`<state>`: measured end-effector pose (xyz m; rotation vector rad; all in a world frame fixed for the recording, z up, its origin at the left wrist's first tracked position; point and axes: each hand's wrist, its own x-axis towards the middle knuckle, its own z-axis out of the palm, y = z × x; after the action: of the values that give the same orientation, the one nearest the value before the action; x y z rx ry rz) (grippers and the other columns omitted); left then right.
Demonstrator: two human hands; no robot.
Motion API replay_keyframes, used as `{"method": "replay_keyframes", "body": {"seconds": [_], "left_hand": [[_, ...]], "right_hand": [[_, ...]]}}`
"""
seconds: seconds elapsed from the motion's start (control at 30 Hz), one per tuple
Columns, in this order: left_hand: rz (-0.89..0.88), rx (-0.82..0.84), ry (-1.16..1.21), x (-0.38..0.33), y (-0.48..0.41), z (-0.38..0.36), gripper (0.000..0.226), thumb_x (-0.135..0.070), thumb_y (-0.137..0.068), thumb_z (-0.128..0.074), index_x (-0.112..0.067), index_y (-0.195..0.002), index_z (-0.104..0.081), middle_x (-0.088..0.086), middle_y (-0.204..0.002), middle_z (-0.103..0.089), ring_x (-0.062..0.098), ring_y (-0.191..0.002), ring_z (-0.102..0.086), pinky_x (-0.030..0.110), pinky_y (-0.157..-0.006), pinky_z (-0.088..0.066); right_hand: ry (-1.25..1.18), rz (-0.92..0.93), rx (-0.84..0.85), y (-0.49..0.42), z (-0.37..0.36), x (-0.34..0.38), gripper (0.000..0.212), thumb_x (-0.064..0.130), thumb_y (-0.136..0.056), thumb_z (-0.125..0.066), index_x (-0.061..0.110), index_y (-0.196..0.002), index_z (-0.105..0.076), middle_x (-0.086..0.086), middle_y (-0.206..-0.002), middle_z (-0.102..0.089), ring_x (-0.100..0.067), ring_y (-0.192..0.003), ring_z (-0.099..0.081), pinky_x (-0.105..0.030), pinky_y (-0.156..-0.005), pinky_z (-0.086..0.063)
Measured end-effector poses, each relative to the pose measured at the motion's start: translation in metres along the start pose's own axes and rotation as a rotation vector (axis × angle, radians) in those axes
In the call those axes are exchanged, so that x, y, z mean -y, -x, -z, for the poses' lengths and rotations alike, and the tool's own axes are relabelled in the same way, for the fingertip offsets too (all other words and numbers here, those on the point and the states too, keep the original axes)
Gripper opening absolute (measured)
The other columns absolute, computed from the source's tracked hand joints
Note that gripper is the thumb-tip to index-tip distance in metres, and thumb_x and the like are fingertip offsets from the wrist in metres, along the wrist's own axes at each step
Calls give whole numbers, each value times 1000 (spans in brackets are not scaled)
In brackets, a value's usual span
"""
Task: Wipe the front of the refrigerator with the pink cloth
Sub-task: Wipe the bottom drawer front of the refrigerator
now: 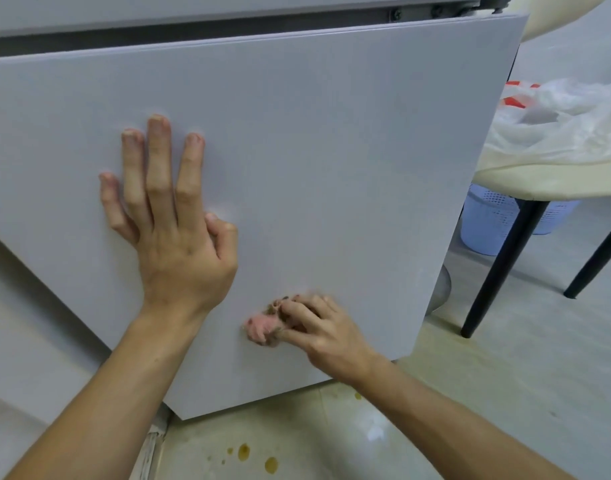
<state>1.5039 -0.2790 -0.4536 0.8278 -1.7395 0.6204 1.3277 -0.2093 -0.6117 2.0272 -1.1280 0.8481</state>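
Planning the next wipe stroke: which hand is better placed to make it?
Right. The right hand pinches the crumpled pink cloth against the pale grey refrigerator door; the left hand lies flat on it, holding nothing.

left hand [179, 251] flat on refrigerator [332, 150] | right hand [318, 327] grips pink cloth [260, 327], seemingly soiled

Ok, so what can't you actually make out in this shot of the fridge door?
Head view: the pink cloth is mostly bunched under the right hand and motion-blurred, so its full size is unclear.
Head view: the refrigerator door is cut off by the left frame edge; the flat left hand hides a patch.
Head view: the plastic bag on the chair hides its contents.
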Motion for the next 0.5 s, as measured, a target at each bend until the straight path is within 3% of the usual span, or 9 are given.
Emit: {"method": "replay_keyframes", "body": {"seconds": [0.07, 0.13, 0.23, 0.33, 0.4, 0.5], "left_hand": [[-8, -1, 1, 0, -1, 0, 81, -4, -84, -60, -7, -161, -33, 20, -169, -24, 40, -157, -15, 62, -125, -8], [-10, 5, 5, 1, -1, 1, 81, -5, -84, -61, -8, -161, -33, 20, -169, -24, 40, -158, -15, 61, -125, -7], [-18, 7, 17, 5, 0, 1, 80, -8, -87, -60, -8, -161, -32, 20, -170, -23, 38, -158, -14, 58, -126, -6], [14, -21, 31, 18, 3, 5, 70, -16, -94, -51, -8, -161, -28, 23, -168, -25, 39, -157, -14, 58, -126, -6], [32, -27, 10, 32, 6, 10, 67, -17, -97, -47, -8, -161, -27, 22, -168, -25, 37, -158, -13, 57, -126, -7], [29, 1, -25, 51, 12, 18, 67, -17, -97, -47, -10, -161, -28, 20, -169, -24, 35, -158, -13, 56, -127, -6]], "right_hand": [[-87, 21, 106, 3, 3, -4, 33, -5, -94, -57, 18, -101, -79, -6, -127, -55, -27, -107, -52, -40, -77, -48], [-134, -3, 103, -22, 27, -9, 28, -6, -94, -64, 16, -104, -78, -8, -121, -63, -28, -101, -57, -42, -77, -52], [-233, -360, -188, -68, 74, -38, 20, 8, -104, -60, 14, -111, -78, -1, -109, -73, -26, -93, -67, -45, -82, -58], [-118, -566, -586, -115, 116, -69, 44, 5, -92, -65, 18, -134, -58, -4, -114, -67, -33, -92, -67, -43, -75, -56], [-75, -667, -719, -136, 123, -77, 44, 2, -86, -68, 12, -129, -64, -9, -109, -65, -32, -92, -64, -42, -75, -54], [-45, -720, -774, -152, 105, -55, 20, 1, -90, -69, 5, -107, -77, -10, -94, -56, -33, -86, -60, -43, -73, -52]]}}
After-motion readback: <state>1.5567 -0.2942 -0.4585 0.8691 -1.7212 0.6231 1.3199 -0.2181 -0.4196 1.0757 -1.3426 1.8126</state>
